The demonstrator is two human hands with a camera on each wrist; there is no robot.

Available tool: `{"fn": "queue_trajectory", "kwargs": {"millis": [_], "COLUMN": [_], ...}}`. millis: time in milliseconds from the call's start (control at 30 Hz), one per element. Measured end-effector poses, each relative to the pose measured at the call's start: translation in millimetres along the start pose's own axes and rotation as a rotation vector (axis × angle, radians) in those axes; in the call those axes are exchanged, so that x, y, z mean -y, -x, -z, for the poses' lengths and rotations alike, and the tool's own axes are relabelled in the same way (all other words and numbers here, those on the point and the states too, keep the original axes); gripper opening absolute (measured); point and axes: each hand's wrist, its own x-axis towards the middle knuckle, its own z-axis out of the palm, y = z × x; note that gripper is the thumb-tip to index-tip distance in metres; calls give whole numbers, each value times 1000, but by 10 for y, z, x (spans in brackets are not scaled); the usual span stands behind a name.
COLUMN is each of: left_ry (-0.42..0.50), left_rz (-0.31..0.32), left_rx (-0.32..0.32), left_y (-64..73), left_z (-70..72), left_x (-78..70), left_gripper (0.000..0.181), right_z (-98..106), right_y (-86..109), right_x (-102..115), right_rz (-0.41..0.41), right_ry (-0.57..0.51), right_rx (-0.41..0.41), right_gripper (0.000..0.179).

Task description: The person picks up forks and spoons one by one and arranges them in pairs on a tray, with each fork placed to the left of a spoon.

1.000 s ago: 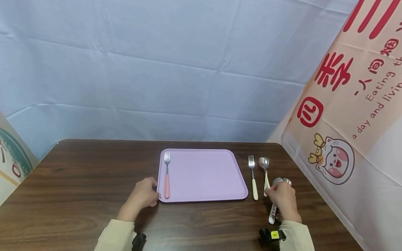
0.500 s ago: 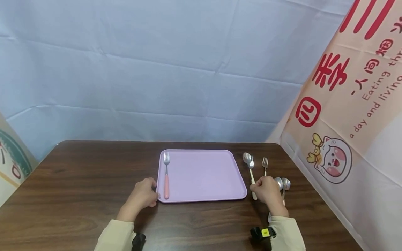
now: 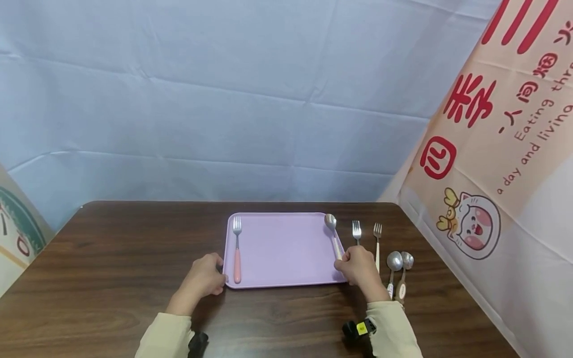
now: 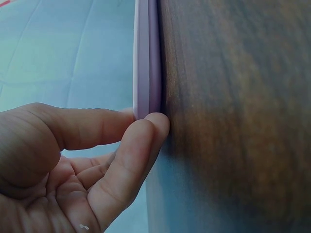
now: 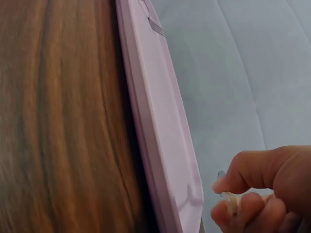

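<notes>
Your right hand [image 3: 358, 266] pinches the spoon [image 3: 335, 241] by its handle, over the tray [image 3: 282, 248], bowl aimed at the far edge of the counter [image 3: 134, 258], long axis slanting slightly left; your left hand [image 3: 203, 276] pinches the tray's near-left corner.

The head view looks forward and down from above the table [image 3: 134, 258], far enough to take in the tray [image 3: 277, 248] and the cloth [image 3: 224, 99] behind. The left wrist view, turned on its side, is close to the left hand [image 3: 205, 276]. The right one, also turned, looks along the tray, near the right hand [image 3: 358, 267]. All three share the tray.
</notes>
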Motion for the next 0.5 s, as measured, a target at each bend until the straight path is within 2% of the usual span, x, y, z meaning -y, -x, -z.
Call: {"fn": "queue_trajectory", "kwargs": {"millis": [200, 500], "left_ry": [-1, 1], "left_rz": [8, 7], "left_rx": [3, 5], "left_y": [-4, -4], "left_z": [-7, -9], "left_x": [4, 6], "left_gripper": [29, 29], "right_z": [-106, -240], "right_y": [-4, -20], "right_x": [91, 189], "right_rz": [15, 30], "right_ry": [-50, -60], "right_rx": [32, 44], "right_gripper": [16, 15]}}
